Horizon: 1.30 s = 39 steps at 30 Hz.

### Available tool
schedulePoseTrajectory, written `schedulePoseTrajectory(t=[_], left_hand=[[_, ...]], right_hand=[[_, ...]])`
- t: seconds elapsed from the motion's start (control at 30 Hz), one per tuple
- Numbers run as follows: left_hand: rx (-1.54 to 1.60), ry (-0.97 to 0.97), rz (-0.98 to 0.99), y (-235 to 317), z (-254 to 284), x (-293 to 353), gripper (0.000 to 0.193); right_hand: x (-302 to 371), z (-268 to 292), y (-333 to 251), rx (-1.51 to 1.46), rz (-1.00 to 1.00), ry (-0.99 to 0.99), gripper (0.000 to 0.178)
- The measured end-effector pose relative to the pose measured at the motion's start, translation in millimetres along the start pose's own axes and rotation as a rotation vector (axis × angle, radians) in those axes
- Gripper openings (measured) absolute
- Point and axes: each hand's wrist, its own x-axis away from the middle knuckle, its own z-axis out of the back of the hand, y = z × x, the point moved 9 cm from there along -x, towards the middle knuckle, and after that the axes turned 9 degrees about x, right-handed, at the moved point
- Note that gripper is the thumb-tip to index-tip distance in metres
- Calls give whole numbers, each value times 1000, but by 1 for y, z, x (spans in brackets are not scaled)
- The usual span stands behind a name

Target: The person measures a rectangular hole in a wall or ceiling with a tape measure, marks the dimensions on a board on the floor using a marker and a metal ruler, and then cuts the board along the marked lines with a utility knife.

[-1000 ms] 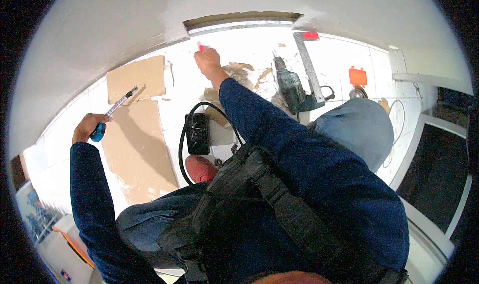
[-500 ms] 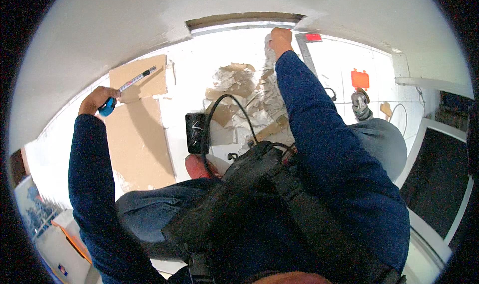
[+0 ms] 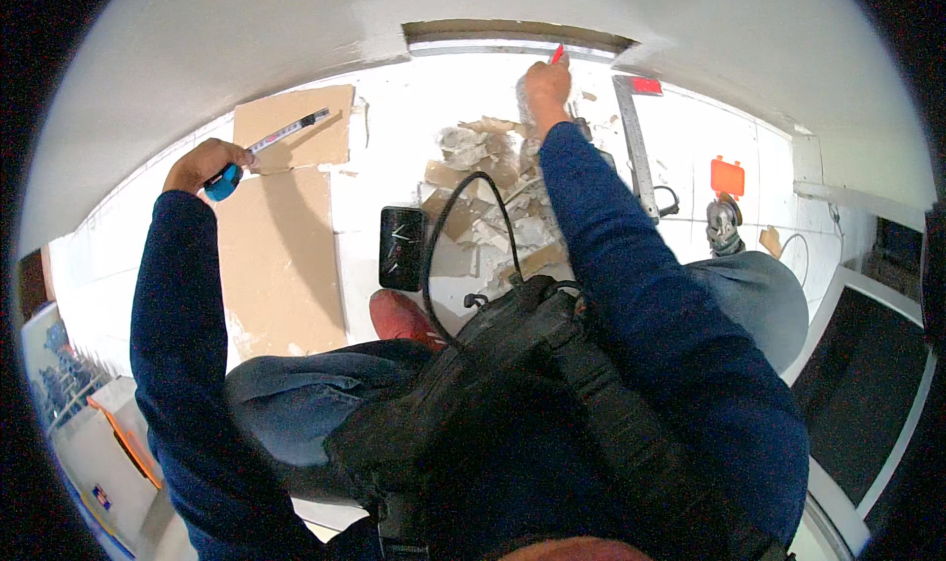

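My left hand point(image 3: 205, 163) is closed around a blue tape measure point(image 3: 224, 182). Its blade point(image 3: 286, 135) sticks out over two flat tan boards point(image 3: 276, 275) on the floor. My right hand point(image 3: 547, 93) reaches forward, pinching a slim red pencil or marker point(image 3: 559, 55) whose tip end is near the lower edge of a long rectangular opening point(image 3: 493, 33) in the white wall. Right of that hand lies a metal square point(image 3: 636, 152) with a red part at its far end. Broken plaster-like scraps point(image 3: 473, 152) are heaped on the floor between my hands.
A black box-like device point(image 3: 402, 248) lies by my red shoe point(image 3: 399, 317), with a black cable point(image 3: 458, 201) looping beside it. To the right are an orange case point(image 3: 727, 177) and an angle grinder point(image 3: 724, 228). A white-framed dark panel point(image 3: 857, 394) stands at far right.
The view has shifted, so the scene sits farther right. My right hand has moved left along the wall opening, and the red pencil or marker shows more plainly. The left hand keeps the tape measure.
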Motion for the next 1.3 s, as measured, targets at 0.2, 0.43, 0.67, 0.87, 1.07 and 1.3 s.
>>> schedulePoseTrajectory(t=[0.2, 0.43, 0.67, 0.87, 1.07, 1.3], left_hand=[[-150, 44, 14, -25, 14, -4, 29], [-9, -19, 62, -22, 3, 9, 36], [-118, 244, 170, -52, 28, 23, 40], [-506, 240, -304, -162, -23, 122, 46], [438, 484, 428, -266, -305, 222, 37], [1224, 764, 440, -188, -421, 242, 36]], right_hand=[[86, -52, -63, 225, 499, -677, 46], [70, -46, -63, 126, 320, -391, 47], [57, -78, -89, 408, 559, -366, 40], [191, -97, -157, -733, 91, -1055, 26], [232, -81, -183, -161, 497, -1179, 26], [394, -78, -172, 190, 1667, -1129, 29]])
